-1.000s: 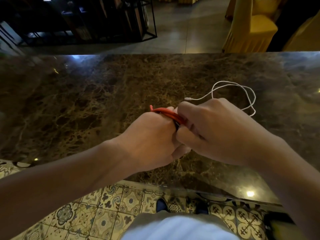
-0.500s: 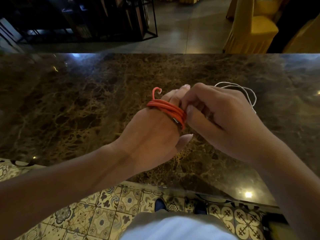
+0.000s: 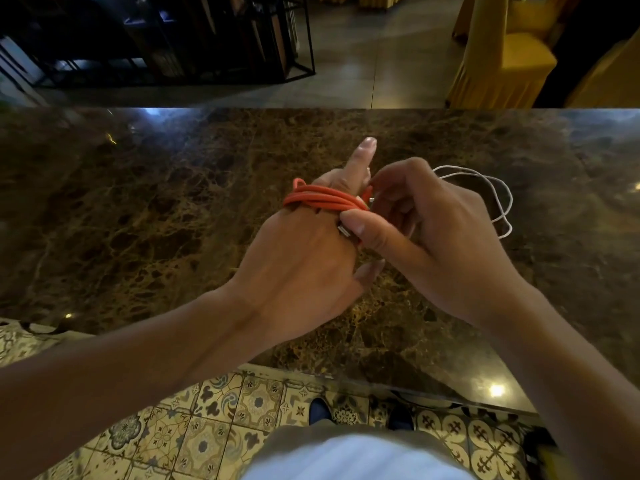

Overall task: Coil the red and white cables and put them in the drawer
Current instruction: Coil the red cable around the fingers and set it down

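Note:
The red cable is wound in several loops around the fingers of my left hand, which hovers over the brown marble counter with one finger pointing up. My right hand pinches the coil at its right side, thumb pressing near a silver plug end. The white cable lies in loose loops on the counter just behind my right hand, partly hidden by it. No drawer is in view.
The counter's near edge runs above a patterned tile floor. Beyond the far edge stand a black metal shelf and yellow covered chairs.
My left hand has straightened and lifted a finger, showing more of the red coil. My right hand shifted from gripping over the coil to pinching its right side.

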A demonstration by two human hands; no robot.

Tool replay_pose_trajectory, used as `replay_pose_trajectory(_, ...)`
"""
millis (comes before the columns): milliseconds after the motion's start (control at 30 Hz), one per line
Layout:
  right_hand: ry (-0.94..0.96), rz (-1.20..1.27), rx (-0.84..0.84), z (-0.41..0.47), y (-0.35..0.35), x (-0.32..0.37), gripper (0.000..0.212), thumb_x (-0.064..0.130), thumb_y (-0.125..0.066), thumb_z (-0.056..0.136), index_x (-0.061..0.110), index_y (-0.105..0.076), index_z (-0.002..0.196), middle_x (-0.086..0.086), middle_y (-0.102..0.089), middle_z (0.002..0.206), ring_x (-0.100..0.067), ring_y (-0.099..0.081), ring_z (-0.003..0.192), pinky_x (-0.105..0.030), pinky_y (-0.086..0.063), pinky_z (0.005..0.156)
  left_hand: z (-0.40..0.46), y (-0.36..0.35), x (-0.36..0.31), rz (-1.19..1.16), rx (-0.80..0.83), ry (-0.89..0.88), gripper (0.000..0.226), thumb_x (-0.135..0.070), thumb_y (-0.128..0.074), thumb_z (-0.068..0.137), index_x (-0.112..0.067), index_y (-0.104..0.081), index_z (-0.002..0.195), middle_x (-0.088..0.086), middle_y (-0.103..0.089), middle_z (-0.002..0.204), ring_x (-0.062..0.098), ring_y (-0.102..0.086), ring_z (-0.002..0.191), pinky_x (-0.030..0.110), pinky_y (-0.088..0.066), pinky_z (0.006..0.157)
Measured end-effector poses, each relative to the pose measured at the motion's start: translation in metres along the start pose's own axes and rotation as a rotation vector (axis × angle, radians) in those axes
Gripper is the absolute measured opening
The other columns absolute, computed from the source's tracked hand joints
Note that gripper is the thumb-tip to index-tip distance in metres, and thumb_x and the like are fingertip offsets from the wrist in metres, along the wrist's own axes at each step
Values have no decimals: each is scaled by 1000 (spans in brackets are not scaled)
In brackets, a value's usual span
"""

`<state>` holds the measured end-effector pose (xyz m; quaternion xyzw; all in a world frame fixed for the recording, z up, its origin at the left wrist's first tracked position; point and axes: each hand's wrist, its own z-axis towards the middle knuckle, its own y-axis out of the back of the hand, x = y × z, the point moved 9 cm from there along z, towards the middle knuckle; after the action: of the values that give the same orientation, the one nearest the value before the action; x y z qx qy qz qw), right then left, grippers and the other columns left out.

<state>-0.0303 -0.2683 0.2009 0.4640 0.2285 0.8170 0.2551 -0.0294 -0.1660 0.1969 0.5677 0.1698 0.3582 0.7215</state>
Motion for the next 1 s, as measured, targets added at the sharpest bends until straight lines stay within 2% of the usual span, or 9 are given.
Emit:
replay_pose_trajectory(133,73,-45,40,0,-3,0,44,50,-56,103,9,-64,113,0,-68,89,-16,-66,73,-36,-54,63,2,-6,-1,28,-26,-35,62,-35,-61,95,2,-52,144,26,-26,165,34,-42,147,37,-36,116)
replay_pose_trajectory(300,203,-163,159,3,-6,3,31,41,-56,105,11,-64,108,4,-63,79,-12,-59,60,-34,-52,54,2,-21,-8,227,52,-129,60,-27,-43,100,12,-35,145,37,-24,160,41,-28,153,40,-5,125)
replay_pose_trajectory(500,266,-165,191,2,-11,13,18,28,-57,102,12,-63,99,11,-51,74,-10,-46,52,-25,-40,50,6,-26,2,318,89,-121,79,-45,-37,105,17,-23,153,37,-14,163,42,-11,157,47,-13,129)
replay_pose_trajectory(633,287,-279,190,6,-11,25,19,31,-59,94,12,-65,94,15,-44,72,-9,-39,50,-24,-35,51,0,-35,-7,355,93,-217,70,-33,-41,104,18,-28,150,42,-21,159,47,-18,153,48,-13,129)
replay_pose_trajectory(700,300,-239,215,4,-11,30,11,32,-60,88,21,-61,86,15,-46,65,-9,-42,48,-24,-37,50,-6,-58,-7,343,231,-267,54,-23,-31,109,18,-36,145,50,-36,138,56,-33,139,54,-27,124)
replay_pose_trajectory(767,256,-149,212,4,-5,30,17,33,-62,85,24,-51,76,13,-48,59,-8,-42,46,-18,-34,51,-8,-65,-3,175,416,-268,54,-31,-15,110,4,-46,138,30,-46,110,51,-47,120,53,-38,115)
replay_pose_trajectory(833,177,-134,205,6,0,24,22,38,-65,85,19,-57,77,15,-51,59,-4,-47,47,-13,-32,52,-1,-51,-7,166,327,-325,54,-33,-17,109,2,-55,125,23,-50,95,42,-48,114,46,-45,105)
replay_pose_trajectory(933,200,-243,180,12,2,31,30,43,-64,87,18,-63,103,17,-56,81,-8,-52,60,-24,-42,55,-1,-23,-10,287,142,-387,44,-21,-29,105,2,-66,96,17,-61,80,34,-47,92,35,-43,79)
replay_pose_trajectory(1000,276,-228,264,12,-7,39,35,37,-62,92,16,-63,119,11,-62,98,-10,-59,71,-26,-50,59,-1,-32,-8,184,249,-359,73,-17,2,106,3,-68,103,19,-64,84,36,-57,86,36,-44,71)
